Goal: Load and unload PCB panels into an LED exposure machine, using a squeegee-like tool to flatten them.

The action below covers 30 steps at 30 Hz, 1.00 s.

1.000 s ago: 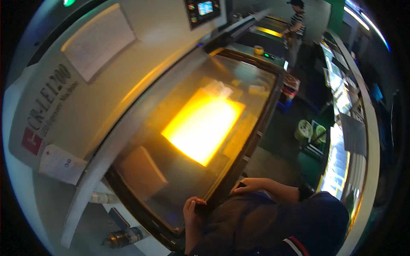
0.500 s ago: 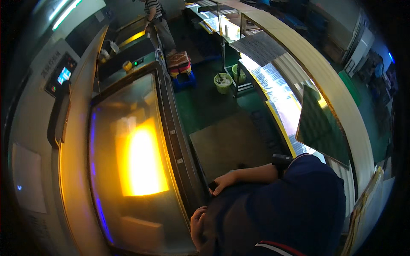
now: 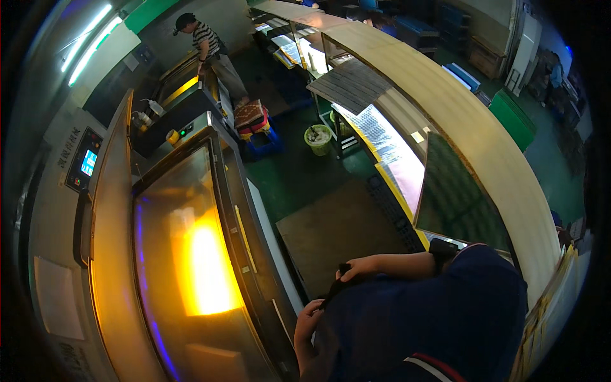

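Note:
My right hand (image 3: 358, 267) is closed around a black, soft-looking thing (image 3: 331, 291) in front of my navy shirt. I cannot make out its kind. Below it, my left hand (image 3: 308, 320) has its fingers curled at the lower end of the same black thing. Both hands are close to my body, beside the dark front frame (image 3: 245, 270) of a large machine. Under the machine's glass top (image 3: 172, 235) a bright yellow light glows.
On the machine's left side is a control panel (image 3: 86, 159) with a lit screen. A long lit worktable (image 3: 375, 140) with sheets curves along the right. A dark glass panel (image 3: 455, 194) leans there. Ahead are a green bucket (image 3: 317, 139), a cushioned stool (image 3: 251, 118) and another person (image 3: 207, 48).
My view has shifted, showing more of the other person. Both hands have risen and moved apart from the machine's edge, and more of the black thing shows between them.

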Motion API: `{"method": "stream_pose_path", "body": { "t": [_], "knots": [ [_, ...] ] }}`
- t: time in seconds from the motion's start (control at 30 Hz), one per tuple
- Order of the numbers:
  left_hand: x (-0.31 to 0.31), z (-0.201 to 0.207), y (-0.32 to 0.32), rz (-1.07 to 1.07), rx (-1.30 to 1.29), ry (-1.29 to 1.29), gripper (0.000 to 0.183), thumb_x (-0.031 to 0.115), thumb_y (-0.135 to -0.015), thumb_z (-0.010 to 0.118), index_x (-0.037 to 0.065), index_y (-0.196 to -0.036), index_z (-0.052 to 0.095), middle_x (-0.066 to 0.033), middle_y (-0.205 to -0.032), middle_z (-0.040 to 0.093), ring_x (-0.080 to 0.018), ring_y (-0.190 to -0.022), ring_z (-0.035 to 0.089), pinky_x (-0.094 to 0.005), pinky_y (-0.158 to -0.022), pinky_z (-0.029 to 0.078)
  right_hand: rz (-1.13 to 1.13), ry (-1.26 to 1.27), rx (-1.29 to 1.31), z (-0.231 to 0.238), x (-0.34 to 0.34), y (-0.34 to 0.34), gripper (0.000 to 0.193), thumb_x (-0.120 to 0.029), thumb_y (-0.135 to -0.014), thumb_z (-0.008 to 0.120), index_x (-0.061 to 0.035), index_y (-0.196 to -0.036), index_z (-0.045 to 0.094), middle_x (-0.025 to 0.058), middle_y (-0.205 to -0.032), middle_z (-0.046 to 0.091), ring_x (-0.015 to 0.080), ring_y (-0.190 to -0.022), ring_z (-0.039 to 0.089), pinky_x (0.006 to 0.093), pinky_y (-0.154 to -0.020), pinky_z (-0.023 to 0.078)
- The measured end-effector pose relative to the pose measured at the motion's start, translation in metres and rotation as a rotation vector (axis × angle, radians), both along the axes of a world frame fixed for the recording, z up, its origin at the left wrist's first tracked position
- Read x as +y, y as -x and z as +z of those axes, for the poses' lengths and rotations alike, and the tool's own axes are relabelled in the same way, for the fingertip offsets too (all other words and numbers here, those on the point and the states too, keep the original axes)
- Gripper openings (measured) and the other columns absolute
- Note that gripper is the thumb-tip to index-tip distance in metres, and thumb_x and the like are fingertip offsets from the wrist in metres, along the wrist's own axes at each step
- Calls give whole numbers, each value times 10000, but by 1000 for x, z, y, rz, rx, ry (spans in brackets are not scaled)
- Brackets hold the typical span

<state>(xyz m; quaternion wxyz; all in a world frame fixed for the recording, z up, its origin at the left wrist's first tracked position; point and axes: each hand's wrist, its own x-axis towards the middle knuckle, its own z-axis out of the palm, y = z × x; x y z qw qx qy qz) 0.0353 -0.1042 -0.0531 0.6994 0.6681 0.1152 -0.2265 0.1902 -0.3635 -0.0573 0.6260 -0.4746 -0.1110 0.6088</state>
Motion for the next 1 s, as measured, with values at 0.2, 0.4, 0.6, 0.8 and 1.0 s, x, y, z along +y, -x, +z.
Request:
{"method": "stream_pose_path", "body": {
  "t": [0.2,0.4,0.6,0.8,1.0],
  "knots": [
    [-21,-31,-5,101,-48,-74,199,26,-842,614,-44,-1016,677,-60,-1077,662,-157,-935,624,-291,-829,486,-7,-228,260,-41,-37,-4,216,-152,-894,673,-47,-1068,602,18,-955,642,129,-918,604,288,-855,471],
    [-30,-6,-12,525,-104,59,175,93,-923,556,-48,-849,629,-131,-962,647,-210,-850,626,-364,-793,513,-31,-274,189,-17,-69,-12,124,-127,-923,630,-28,-971,574,69,-896,672,166,-913,647,303,-863,485],
    [-66,54,-63,665,-262,112,281,134,-984,474,-37,-786,577,-130,-919,643,-210,-849,623,-368,-803,512,-43,-69,212,8,-43,-8,131,-116,-929,605,-22,-1019,586,64,-889,667,132,-794,642,271,-729,519],
    [-91,105,-136,100,-526,-337,159,120,-930,580,-23,-932,651,-93,-956,671,-184,-881,641,-313,-782,506,291,-88,-376,28,18,-3,254,-132,-887,627,11,-1095,600,56,-1021,666,156,-866,628,298,-774,507],
    [-6,92,-104,245,-531,-461,142,118,-919,612,-5,-968,666,-118,-988,669,-188,-901,641,-305,-771,493,413,-58,-141,72,52,-17,369,-353,-937,605,-43,-1136,637,44,-960,672,152,-876,618,301,-750,486]
  ]
}}
